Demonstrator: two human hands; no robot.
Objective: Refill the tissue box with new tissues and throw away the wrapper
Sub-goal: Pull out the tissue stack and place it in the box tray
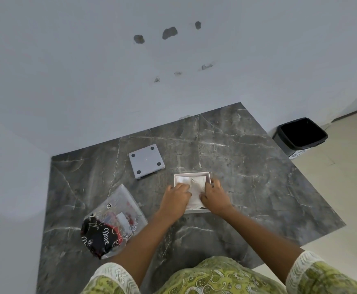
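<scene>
Nearest to me are my green patterned sleeves (313, 270) with their white cuffs, and my bare forearms reaching out over the dark marble table (258, 166). On the near left of the table lies the wrapper (111, 225), a crumpled clear plastic bag with a black and red printed end, well apart from my hands. Further out, my left hand (176, 199) and right hand (214, 197) are both down on the stack of white tissues (195, 187), fingers curled and pressing on it from either side; I cannot tell whether they pinch the sheets or only push them. The tissues sit inside the open white tissue box (191, 174), whose far rim shows just beyond my knuckles. Beyond and to the left, near the box but not touching it, the grey square lid (146, 161) lies flat with four dark round pads facing up. Far right, off the table, a black bin (302, 133) stands on the pale floor beside the white wall (88, 71)
</scene>
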